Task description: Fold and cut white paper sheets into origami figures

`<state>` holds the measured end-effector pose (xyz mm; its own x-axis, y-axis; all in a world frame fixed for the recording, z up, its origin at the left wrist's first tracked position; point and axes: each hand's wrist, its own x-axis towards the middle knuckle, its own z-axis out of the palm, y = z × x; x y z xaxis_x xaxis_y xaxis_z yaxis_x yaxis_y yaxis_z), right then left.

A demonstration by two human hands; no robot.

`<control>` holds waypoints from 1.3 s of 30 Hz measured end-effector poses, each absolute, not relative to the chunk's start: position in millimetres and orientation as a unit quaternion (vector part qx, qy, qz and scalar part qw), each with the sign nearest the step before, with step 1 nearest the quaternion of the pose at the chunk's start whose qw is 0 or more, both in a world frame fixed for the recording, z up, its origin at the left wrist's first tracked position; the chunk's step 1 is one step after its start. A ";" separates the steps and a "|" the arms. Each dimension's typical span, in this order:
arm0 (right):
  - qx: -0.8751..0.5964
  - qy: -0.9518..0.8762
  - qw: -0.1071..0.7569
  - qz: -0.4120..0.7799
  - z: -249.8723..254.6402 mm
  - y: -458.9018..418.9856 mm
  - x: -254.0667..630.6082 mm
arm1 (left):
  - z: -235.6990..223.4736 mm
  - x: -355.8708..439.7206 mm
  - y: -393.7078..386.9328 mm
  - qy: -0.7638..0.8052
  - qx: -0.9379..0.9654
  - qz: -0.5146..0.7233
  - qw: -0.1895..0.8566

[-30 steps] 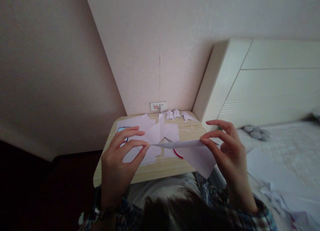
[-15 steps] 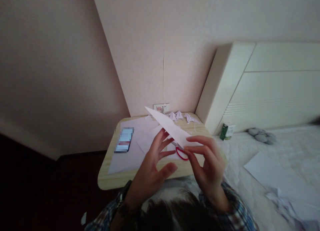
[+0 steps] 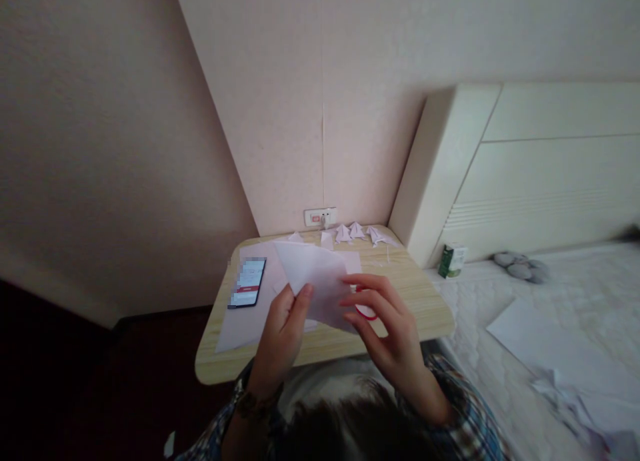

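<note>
A folded white sheet of paper [image 3: 315, 281] is held up over the small wooden table [image 3: 400, 294] by both my hands. My left hand [image 3: 283, 331] pinches its lower left edge, thumb on the front. My right hand [image 3: 387, 328] grips its right side with curled fingers. Behind my right fingers, red-handled scissors [image 3: 367, 312] lie on the table, mostly hidden.
A phone [image 3: 249, 282] lies on white sheets [image 3: 245, 314] at the table's left. Small folded paper figures [image 3: 357, 232] stand by the wall socket [image 3: 320, 216]. A green carton [image 3: 453, 260], grey slippers [image 3: 520, 266] and loose paper [image 3: 545, 348] lie on the bed at right.
The paper was stretched flat between my spread hands, then tilted up edge-on. Now both hands are close together and the sheet faces me, lower over the table.
</note>
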<state>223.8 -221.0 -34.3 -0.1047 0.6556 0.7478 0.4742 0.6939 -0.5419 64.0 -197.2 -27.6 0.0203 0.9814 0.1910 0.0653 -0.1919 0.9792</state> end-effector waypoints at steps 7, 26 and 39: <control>-0.399 -0.720 0.533 0.196 -21.8 -216.8 245.8 | -16.7 53.4 -197.3 0.437 0.650 0.425 0.454; -0.494 -0.563 0.559 0.356 -19.6 -217.6 236.4 | -18.7 53.8 -193.8 0.444 0.571 0.418 0.550; -0.497 -0.463 0.651 0.339 -22.6 -219.8 232.7 | -14.4 64.2 -206.4 0.430 0.492 0.398 0.644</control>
